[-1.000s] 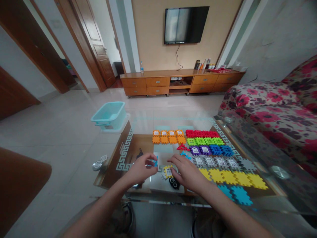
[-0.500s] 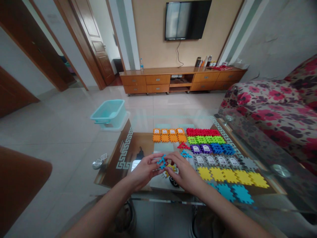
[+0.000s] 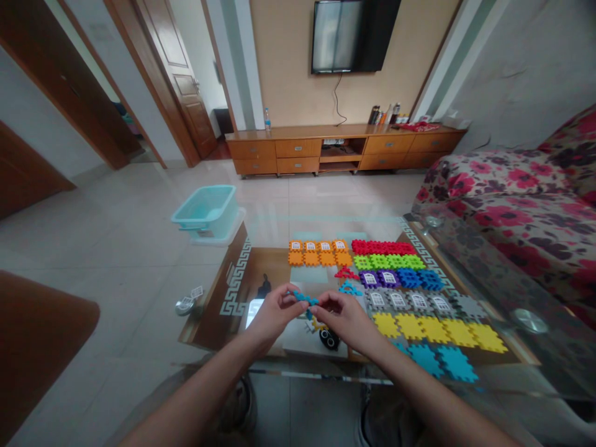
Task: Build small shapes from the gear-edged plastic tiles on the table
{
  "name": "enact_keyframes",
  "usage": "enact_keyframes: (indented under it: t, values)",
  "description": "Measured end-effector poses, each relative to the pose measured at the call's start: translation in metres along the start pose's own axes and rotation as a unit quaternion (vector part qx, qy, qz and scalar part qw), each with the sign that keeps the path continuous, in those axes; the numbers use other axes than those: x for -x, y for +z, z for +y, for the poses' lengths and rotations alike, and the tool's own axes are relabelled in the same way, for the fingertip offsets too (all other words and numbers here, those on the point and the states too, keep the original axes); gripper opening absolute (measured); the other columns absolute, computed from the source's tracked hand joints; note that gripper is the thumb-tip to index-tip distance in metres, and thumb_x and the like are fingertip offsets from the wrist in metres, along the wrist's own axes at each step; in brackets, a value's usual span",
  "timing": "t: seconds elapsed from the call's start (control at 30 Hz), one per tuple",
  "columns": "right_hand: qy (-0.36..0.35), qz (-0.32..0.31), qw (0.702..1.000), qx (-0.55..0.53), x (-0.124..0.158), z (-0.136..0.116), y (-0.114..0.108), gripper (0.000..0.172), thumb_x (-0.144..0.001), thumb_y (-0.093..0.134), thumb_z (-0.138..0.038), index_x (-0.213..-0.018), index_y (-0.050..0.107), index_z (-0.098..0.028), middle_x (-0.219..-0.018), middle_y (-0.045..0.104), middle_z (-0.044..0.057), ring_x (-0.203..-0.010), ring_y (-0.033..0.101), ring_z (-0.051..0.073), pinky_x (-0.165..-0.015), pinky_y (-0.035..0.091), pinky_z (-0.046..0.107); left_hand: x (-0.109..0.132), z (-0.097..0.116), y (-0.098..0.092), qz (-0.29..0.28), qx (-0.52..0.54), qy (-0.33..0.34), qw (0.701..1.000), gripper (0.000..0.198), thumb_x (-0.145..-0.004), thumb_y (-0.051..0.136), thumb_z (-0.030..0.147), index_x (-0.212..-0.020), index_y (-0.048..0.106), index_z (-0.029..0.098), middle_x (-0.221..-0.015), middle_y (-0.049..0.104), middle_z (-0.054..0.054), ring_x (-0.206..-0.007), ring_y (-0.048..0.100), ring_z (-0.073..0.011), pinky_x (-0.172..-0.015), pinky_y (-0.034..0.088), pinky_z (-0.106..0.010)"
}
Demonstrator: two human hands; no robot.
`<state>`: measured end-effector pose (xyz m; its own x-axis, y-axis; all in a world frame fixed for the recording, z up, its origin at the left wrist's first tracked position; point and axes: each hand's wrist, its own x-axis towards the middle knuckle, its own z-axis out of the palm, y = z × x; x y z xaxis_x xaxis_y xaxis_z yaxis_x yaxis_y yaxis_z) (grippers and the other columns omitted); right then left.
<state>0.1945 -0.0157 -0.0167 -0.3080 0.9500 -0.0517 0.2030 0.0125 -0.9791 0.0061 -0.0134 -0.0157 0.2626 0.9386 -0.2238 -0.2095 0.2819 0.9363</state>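
Observation:
Between my two hands is a small blue interlocking block piece (image 3: 305, 299), raised above the glass table. My left hand (image 3: 274, 311) pinches its left end with thumb and fingers. The right end is pinched by my right hand (image 3: 343, 315). Below them, partly hidden by my fingers, lie a yellow piece (image 3: 318, 324) and a black wheel-like piece (image 3: 329, 339). Just beyond my right hand are a blue arched piece (image 3: 350, 288) and a red arched piece (image 3: 346, 273).
Rows of orange (image 3: 319, 257), red (image 3: 384, 247), green (image 3: 388, 262), purple (image 3: 379, 279), grey (image 3: 407, 302), yellow (image 3: 435, 329) and turquoise tiles (image 3: 456, 363) cover the table's right side. A turquoise tub (image 3: 207, 211) stands beyond its left corner. A flowered sofa (image 3: 521, 205) is at right.
The blue piece has turned from upright to nearly flat. My right hand's fingers have closed in on its right end, and both hands now pinch it.

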Motion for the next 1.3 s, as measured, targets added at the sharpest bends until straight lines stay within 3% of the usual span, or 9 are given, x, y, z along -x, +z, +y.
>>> enact_keyframes:
  t: [0.1, 0.2, 0.33, 0.43, 0.67, 0.87, 1.0, 1.2, 1.3]
  values:
    - [-0.013, 0.053, 0.998, -0.008, -0.003, -0.002, -0.004, 0.023, -0.082, 0.068, -0.042, -0.074, 0.062, -0.020, -0.068, 0.063, 0.000, -0.063, 0.056, 0.015, -0.057, 0.043, 0.027, -0.006, 0.008, -0.012, -0.016, -0.034, 0.031, 0.999, 0.034, -0.072, 0.079, 0.027, -0.095, 0.058, 0.016, -0.097, 0.068, -0.007, -0.088, 0.064, -0.0162, -0.083, 0.048, -0.030]
    - [0.008, 0.119, 0.991, -0.053, -0.008, -0.003, -0.011, 0.031, -0.077, 0.071, -0.047, -0.069, 0.055, -0.022, -0.064, 0.060, -0.002, -0.058, 0.056, 0.015, -0.055, 0.044, 0.027, -0.014, 0.011, -0.033, 0.055, -0.151, 0.074, 0.984, 0.037, -0.072, 0.074, 0.025, -0.103, 0.055, 0.017, -0.106, 0.064, -0.009, -0.091, 0.063, -0.0188, -0.084, 0.049, -0.034]
    - [0.047, 0.148, 0.983, -0.095, -0.010, -0.006, -0.021, 0.036, -0.072, 0.073, -0.051, -0.072, 0.052, -0.022, -0.064, 0.061, -0.002, -0.058, 0.058, 0.015, -0.055, 0.046, 0.028, -0.018, 0.001, -0.056, 0.122, -0.466, 0.101, 0.870, 0.031, -0.074, 0.068, 0.024, -0.102, 0.057, 0.015, -0.095, 0.059, -0.007, -0.086, 0.059, -0.0217, -0.079, 0.048, -0.036]
    - [0.063, 0.158, 0.979, -0.112, -0.010, -0.009, -0.025, 0.037, -0.072, 0.074, -0.054, -0.076, 0.055, -0.021, -0.068, 0.064, 0.001, -0.062, 0.060, 0.016, -0.056, 0.047, 0.027, -0.017, -0.009, -0.059, 0.083, -0.578, 0.119, 0.803, 0.033, -0.078, 0.067, 0.029, -0.107, 0.058, 0.016, -0.098, 0.058, -0.007, -0.092, 0.058, -0.0240, -0.083, 0.047, -0.037]
    - [0.083, 0.169, 0.976, -0.114, -0.009, -0.013, -0.025, 0.036, -0.071, 0.074, -0.052, -0.076, 0.057, -0.021, -0.068, 0.065, 0.000, -0.063, 0.061, 0.016, -0.056, 0.045, 0.026, -0.021, -0.015, -0.047, -0.020, -0.667, 0.111, 0.737, 0.019, -0.084, 0.065, 0.024, -0.102, 0.062, 0.018, -0.106, 0.060, -0.008, -0.100, 0.058, -0.0243, -0.087, 0.046, -0.034]
    - [0.083, 0.163, 0.976, -0.118, -0.008, -0.014, -0.027, 0.035, -0.072, 0.075, -0.051, -0.077, 0.058, -0.021, -0.069, 0.064, 0.000, -0.063, 0.059, 0.015, -0.056, 0.043, 0.025, -0.022, -0.013, -0.040, -0.047, -0.720, 0.102, 0.685, 0.016, -0.092, 0.049, 0.015, -0.093, 0.064, 0.015, -0.096, 0.066, -0.011, -0.097, 0.061, -0.0245, -0.084, 0.045, -0.033]
    - [0.079, 0.161, 0.977, -0.116, -0.008, -0.015, -0.029, 0.035, -0.074, 0.073, -0.052, -0.078, 0.058, -0.021, -0.069, 0.063, 0.000, -0.063, 0.059, 0.015, -0.055, 0.042, 0.025, -0.021, -0.010, -0.039, 0.001, -0.676, 0.093, 0.731, 0.021, -0.094, 0.045, 0.017, -0.091, 0.065, 0.016, -0.090, 0.069, -0.010, -0.086, 0.064, -0.0219, -0.078, 0.044, -0.031]
    - [0.049, 0.150, 0.985, -0.072, -0.011, -0.005, -0.029, 0.036, -0.076, 0.068, -0.054, -0.087, 0.062, -0.020, -0.077, 0.066, 0.003, -0.065, 0.061, 0.017, -0.053, 0.044, 0.026, -0.024, -0.002, -0.034, 0.075, -0.365, 0.042, 0.927, 0.027, -0.091, 0.051, 0.035, -0.088, 0.069, 0.015, -0.076, 0.066, -0.005, -0.067, 0.058, -0.0165, -0.062, 0.041, -0.026]
    - [-0.001, 0.140, 0.990, -0.013, -0.012, 0.000, -0.028, 0.032, -0.081, 0.064, -0.050, -0.093, 0.064, -0.021, -0.080, 0.067, 0.003, -0.070, 0.062, 0.019, -0.061, 0.048, 0.030, -0.022, -0.001, -0.025, 0.050, -0.179, -0.014, 0.982, 0.033, -0.084, 0.059, 0.045, -0.088, 0.069, 0.013, -0.070, 0.061, -0.002, -0.059, 0.052, -0.0131, -0.056, 0.037, -0.024]
